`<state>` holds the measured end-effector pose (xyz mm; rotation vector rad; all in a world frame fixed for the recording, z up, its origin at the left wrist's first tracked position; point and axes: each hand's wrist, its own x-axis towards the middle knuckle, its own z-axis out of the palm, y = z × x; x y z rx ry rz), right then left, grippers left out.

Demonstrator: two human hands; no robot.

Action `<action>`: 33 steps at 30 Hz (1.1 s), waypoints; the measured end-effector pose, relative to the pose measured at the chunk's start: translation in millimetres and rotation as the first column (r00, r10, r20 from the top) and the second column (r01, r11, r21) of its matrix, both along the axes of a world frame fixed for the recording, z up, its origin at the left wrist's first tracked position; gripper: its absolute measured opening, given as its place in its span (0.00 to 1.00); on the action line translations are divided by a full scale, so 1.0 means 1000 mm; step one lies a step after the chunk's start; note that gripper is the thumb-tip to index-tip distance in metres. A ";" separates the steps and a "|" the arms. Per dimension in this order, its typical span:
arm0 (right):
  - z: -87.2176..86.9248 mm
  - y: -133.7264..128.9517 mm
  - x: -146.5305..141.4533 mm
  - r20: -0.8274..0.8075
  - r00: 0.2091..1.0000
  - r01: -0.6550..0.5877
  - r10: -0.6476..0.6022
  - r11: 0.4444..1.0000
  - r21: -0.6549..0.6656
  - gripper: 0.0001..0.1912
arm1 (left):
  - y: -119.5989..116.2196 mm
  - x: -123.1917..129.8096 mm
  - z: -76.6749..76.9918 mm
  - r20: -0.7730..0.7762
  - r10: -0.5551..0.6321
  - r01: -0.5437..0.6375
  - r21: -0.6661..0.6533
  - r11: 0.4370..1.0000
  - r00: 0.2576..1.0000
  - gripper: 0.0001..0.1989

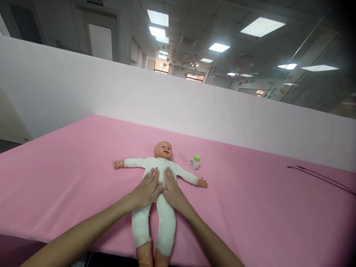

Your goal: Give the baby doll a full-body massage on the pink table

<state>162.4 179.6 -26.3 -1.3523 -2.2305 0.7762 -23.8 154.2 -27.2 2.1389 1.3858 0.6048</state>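
Note:
A baby doll [166, 215] with a white cloth body lies on its back on a pink-covered table [91, 155], arms spread and head away from me. My left hand [148, 188] rests flat on the left side of its belly, fingers pointing up toward the chest. On the other side of the torso lies my right hand [172, 189], also flat, its fingers stretched out. The two hands meet near the thumbs at the middle of the belly. A small jar with a green lid [195, 162] stands beside the doll's head and outstretched arm.
Thin black cables [322, 175] lie at the table's right side. A low white wall [178, 107] runs along the far edge of the table. The doll's lower legs reach the near edge.

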 end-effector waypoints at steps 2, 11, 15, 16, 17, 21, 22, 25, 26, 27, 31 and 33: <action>0.003 0.012 -0.006 0.020 0.997 -0.074 0.073 0.996 0.050 0.36 | 0.012 0.012 0.004 -0.016 0.005 -0.005 0.032 0.999 1.000 0.40; -0.006 0.060 0.005 -0.069 0.975 0.217 -0.211 0.971 0.100 0.45 | 0.066 0.000 -0.008 0.070 0.207 -0.208 0.010 0.978 0.976 0.47; -0.012 0.039 0.017 -0.071 0.973 0.221 -0.218 0.974 0.043 0.47 | 0.042 -0.023 -0.021 0.090 0.176 -0.168 -0.090 0.982 0.980 0.49; -0.012 0.030 0.019 -0.073 0.974 0.215 -0.214 0.977 -0.002 0.48 | 0.033 -0.026 -0.023 0.095 0.168 -0.157 -0.121 0.980 0.981 0.49; -0.011 0.021 0.020 -0.075 0.975 0.207 -0.210 0.977 -0.051 0.49 | 0.023 -0.029 -0.024 0.100 0.162 -0.147 -0.146 0.978 0.982 0.48; -0.001 -0.010 0.012 -0.066 0.988 0.129 -0.137 0.985 -0.117 0.48 | -0.007 -0.021 -0.019 0.102 0.133 -0.120 -0.123 0.985 0.986 0.45; 0.002 -0.013 0.008 -0.061 0.993 0.090 -0.096 0.991 -0.095 0.46 | -0.009 -0.015 -0.015 0.100 0.115 -0.107 -0.088 0.990 0.988 0.45; 0.011 -0.007 -0.007 -0.044 0.999 -0.028 0.028 0.999 -0.018 0.36 | 0.002 0.004 -0.002 0.087 0.070 -0.070 -0.003 0.998 0.994 0.43; 0.012 0.000 -0.011 -0.036 0.998 -0.044 0.044 0.999 0.008 0.35 | 0.010 0.009 0.001 0.083 0.068 -0.068 0.008 0.998 0.994 0.42; 0.013 0.009 -0.015 -0.028 0.999 -0.038 0.039 0.999 0.038 0.34 | 0.019 0.012 0.004 0.079 0.074 -0.076 0.017 0.997 0.994 0.41; 0.005 0.043 -0.014 -0.052 0.992 0.126 -0.119 0.981 0.149 0.37 | 0.056 0.010 0.002 0.071 0.185 -0.189 0.043 0.981 0.980 0.43; -0.002 0.050 -0.006 -0.091 0.976 0.208 -0.196 0.968 0.138 0.40 | 0.062 0.000 0.001 0.056 0.224 -0.226 0.034 0.974 0.973 0.45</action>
